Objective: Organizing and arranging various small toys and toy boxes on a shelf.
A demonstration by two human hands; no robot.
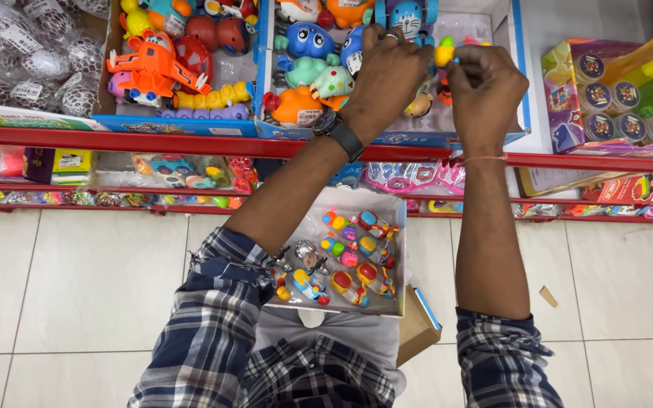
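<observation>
I stand in a toy shop: red-edged shelves [190, 142] carry open display boxes [183, 121] of plastic wind-up toys [304, 72], netted squeeze balls [32, 60] with price tags and boxed slime tubs [606, 98], above a white tiled floor [77, 287].

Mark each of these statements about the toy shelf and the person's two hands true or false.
1. The right hand pinches a small yellow and green toy. True.
2. The left hand wears a wristwatch. True.
3. The white box of small toys below the arms sits on the top shelf. False: it is down at the person's lap, above the tiled floor.
4. The orange robot toy is in the left hand. False: it lies in a shelf box to the left.
</observation>
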